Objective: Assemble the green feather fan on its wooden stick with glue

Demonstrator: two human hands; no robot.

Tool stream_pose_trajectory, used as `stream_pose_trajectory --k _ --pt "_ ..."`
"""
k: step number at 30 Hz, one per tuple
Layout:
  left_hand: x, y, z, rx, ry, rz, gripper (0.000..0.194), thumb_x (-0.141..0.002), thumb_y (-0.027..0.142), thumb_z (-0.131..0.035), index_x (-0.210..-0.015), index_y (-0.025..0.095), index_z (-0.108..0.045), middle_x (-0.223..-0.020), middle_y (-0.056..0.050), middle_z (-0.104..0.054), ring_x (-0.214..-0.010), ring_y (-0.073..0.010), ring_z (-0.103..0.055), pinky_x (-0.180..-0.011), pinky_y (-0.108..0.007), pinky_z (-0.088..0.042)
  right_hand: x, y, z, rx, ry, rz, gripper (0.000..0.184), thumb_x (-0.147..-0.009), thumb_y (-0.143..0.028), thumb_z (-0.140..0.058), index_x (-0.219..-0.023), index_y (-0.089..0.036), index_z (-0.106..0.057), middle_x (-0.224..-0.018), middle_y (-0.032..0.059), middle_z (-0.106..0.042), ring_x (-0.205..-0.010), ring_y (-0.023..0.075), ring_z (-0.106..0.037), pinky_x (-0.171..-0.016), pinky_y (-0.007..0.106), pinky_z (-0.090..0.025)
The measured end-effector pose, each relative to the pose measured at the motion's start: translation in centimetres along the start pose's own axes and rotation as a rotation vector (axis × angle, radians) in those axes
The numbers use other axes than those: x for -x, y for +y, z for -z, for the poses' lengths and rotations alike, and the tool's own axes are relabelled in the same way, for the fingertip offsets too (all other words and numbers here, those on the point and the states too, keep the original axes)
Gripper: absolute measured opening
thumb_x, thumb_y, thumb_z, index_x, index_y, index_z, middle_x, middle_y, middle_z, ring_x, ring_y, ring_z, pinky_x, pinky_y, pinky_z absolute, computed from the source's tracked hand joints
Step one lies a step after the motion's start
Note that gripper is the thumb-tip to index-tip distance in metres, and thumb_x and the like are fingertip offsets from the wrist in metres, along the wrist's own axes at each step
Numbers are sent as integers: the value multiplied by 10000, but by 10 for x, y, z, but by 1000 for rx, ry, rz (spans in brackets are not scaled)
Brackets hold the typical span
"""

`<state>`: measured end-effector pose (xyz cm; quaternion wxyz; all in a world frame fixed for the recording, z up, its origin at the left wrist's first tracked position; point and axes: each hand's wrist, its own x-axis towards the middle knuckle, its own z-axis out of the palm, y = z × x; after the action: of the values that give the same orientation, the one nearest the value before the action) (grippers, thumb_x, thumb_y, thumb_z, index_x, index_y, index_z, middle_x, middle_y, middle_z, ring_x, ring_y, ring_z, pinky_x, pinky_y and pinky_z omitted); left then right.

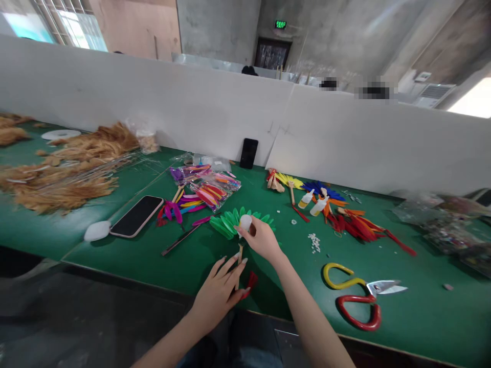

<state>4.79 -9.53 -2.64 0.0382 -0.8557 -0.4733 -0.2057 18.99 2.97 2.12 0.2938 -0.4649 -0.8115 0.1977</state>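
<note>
A small green feather fan (pixel 224 225) lies on the green table, its feathers spread away from me. My left hand (pixel 217 291) has its fingers over the fan's thin wooden handle (pixel 240 253), with the thumb near a red tassel (pixel 251 281). Above the base of the feathers, my right hand (pixel 264 240) is closed on a small white glue bottle (pixel 246 222), tipped with its nozzle downward. Whether glue is coming out is too small to tell. Part of the feathers is hidden behind my right hand.
Scissors (pixel 370 294) lie at right, near white beads (pixel 314 243). Two glue bottles (pixel 318 206) and finished-looking fans (pixel 291 181) lie behind. Bagged feathers (pixel 210 189), a phone (pixel 137 216) and brown fibres (pixel 76 168) lie left. A white partition (pixel 192 107) edges the table.
</note>
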Motion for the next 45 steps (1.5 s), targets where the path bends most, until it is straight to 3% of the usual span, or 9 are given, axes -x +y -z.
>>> stream_pose_trajectory --k 16,22,30,45 --pt "0 -1 0 1 2 -2 506 -905 292 -431 -1379 153 -316 -1315 -62 -520 -1264 -206 -404 -1030 -381 -347 2 0 -1 -38 10 -17 295 -813 -434 -529 -665 -213 -401 -539 -48 -428 -466 107 -405 -449 225 -243" --pt "2 -1 -3 -6 25 0 533 -901 302 -444 -1390 152 -294 -1323 -72 -511 -1268 -208 -399 -1029 -386 -347 3 -1 1 -181 11 -48 271 -801 -434 -548 -688 -194 -492 -522 -40 -450 -462 105 -403 -437 218 -269" --pt "1 -3 -4 16 9 -8 570 -895 307 -461 -1402 143 -262 -1341 -72 -492 -1293 -198 -363 -1039 -384 -341 20 13 27 -476 241 -210 361 -788 -481 -560 -874 -135 -613 -637 25 -576 -527 119 -470 -459 220 -350" --pt "3 -4 -6 20 -37 3 545 -902 294 -430 -1404 155 -268 -1395 -83 -422 -1296 -200 -359 -1045 -384 -331 20 12 5 -245 164 -144 303 -798 -485 -543 -772 -184 -532 -540 -38 -451 -463 108 -399 -445 218 -312"
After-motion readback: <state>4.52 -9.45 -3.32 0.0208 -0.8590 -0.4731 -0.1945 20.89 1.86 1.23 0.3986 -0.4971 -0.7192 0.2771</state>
